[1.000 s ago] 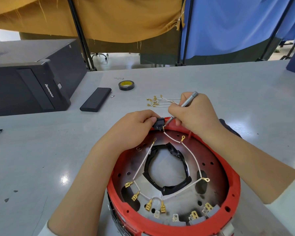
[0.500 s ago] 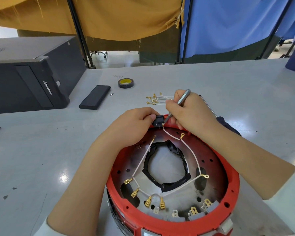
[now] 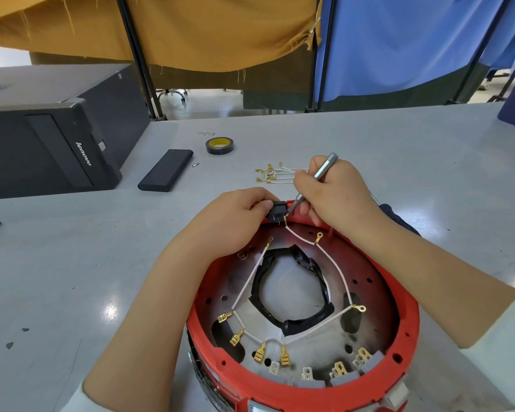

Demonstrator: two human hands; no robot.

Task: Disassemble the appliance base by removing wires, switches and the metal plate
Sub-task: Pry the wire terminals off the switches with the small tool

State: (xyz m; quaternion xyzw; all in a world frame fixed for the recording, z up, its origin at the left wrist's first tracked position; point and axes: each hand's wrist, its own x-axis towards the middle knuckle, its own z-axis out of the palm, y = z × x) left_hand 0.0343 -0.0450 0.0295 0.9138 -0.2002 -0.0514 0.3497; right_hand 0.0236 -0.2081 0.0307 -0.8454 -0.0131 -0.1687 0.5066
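The red round appliance base lies upside down on the grey table, its metal plate showing inside with a black taped ring at the middle. White wires with brass terminals run across the plate. At the far rim my left hand pinches a small black switch. My right hand grips a thin grey screwdriver, whose tip touches the switch's terminal where a white wire joins.
A bundle of loose white wires lies just beyond my hands. Further back are a roll of black tape, a flat black case and a black computer tower. Grey switch blocks line the near rim.
Both hands stay at the switch; the screwdriver has tilted slightly more upright. The view has shifted a little.
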